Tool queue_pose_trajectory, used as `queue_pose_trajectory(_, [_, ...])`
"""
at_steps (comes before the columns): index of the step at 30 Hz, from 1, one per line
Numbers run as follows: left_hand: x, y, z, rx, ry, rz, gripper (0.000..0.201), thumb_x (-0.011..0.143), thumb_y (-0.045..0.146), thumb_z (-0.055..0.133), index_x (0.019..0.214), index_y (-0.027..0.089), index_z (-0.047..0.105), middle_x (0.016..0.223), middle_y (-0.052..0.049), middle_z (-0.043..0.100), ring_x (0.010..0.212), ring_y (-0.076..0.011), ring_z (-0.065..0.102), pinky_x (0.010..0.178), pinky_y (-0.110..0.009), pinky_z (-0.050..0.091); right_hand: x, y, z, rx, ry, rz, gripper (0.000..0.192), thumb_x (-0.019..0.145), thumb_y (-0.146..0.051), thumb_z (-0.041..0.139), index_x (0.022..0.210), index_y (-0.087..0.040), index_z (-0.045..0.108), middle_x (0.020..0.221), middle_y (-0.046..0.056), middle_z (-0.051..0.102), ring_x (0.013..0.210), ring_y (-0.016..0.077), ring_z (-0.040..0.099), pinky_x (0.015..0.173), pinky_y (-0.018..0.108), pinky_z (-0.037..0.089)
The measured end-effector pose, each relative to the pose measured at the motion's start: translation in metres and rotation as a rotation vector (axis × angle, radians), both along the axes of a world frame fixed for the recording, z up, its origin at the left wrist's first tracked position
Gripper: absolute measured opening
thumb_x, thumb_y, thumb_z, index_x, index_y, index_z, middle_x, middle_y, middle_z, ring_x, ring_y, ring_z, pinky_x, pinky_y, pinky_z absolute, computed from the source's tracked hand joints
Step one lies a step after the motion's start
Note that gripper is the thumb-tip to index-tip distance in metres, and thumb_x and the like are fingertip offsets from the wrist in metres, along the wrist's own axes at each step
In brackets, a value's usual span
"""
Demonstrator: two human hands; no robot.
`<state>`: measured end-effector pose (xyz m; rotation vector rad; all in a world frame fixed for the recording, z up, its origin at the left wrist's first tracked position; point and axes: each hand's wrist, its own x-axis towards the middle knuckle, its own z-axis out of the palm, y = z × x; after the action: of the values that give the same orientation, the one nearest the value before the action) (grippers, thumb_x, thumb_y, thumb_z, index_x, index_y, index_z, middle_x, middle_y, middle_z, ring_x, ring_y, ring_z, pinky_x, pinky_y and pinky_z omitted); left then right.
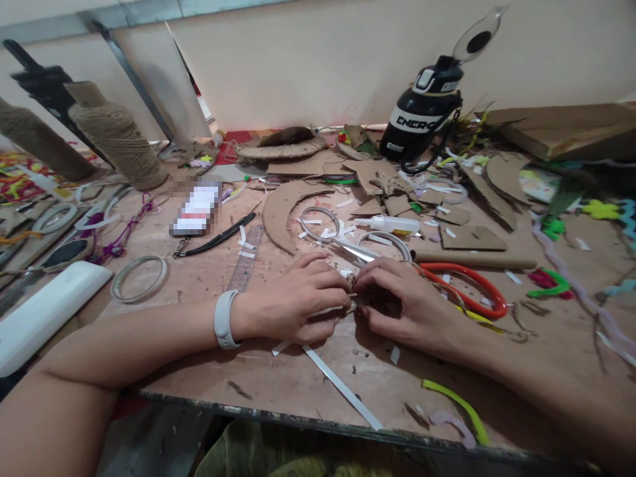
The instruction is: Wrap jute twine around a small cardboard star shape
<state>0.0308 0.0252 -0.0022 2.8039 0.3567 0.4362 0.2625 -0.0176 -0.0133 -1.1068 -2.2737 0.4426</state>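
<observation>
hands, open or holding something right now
Left hand: curled at a twine-like piece; grip hidden.
Right hand: curled at the same piece; hold unclear.

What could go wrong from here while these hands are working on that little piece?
The scissors lie close to the left hand and right hand, blades bare, so a forward reach might cause a nick. The long white strip ends near the table's front edge and could get brushed off.
</observation>
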Motion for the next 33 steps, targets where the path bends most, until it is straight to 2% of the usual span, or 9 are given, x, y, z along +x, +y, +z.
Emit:
queue_pose_trajectory(6, [-0.0001, 0.0013, -0.0007, 0.006, -0.002, -0.021, 0.018, 0.091, 0.022, 0.053, 0.104, 0.020, 0.065, 0.114, -0.006, 0.068, 0.111, -0.0191, 0.061, 0.123, -0.044, 0.018, 0.0006, -0.0003, 0.0013, 0.004, 0.006, 0.013, 0.014, 0.081, -0.015, 0.058, 0.092, -0.021, 0.063, 0.096, 0.007, 0.066, 0.090, 0.0218, 0.063, 0.079, 0.035, 0.050])
queue_pose_trajectory(15, [-0.0005, 0.0033, -0.0015, 0.000, -0.007, -0.028, 0.022, 0.091, 0.021, 0.053, 0.109, 0.019, 0.066, 0.115, -0.007, 0.068, 0.110, -0.0193, 0.062, 0.121, -0.045, 0.021, -0.0007, -0.0004, 0.0014, 0.012, 0.005, 0.016, 0.010, 0.084, -0.023, 0.066, 0.094, -0.021, 0.064, 0.096, 0.007, 0.066, 0.089, 0.0212, 0.062, 0.077, 0.034, 0.048])
queue_pose_trajectory(33, [0.0007, 0.0025, 0.0005, 0.012, 0.005, -0.021, 0.016, 0.090, 0.023, 0.053, 0.100, 0.019, 0.065, 0.116, -0.008, 0.068, 0.110, -0.0203, 0.062, 0.121, -0.045, 0.023, 0.0025, 0.0008, 0.0016, -0.050, -0.025, 0.026, 0.010, 0.086, -0.026, 0.065, 0.096, -0.022, 0.063, 0.099, 0.006, 0.064, 0.093, 0.0225, 0.060, 0.081, 0.036, 0.046])
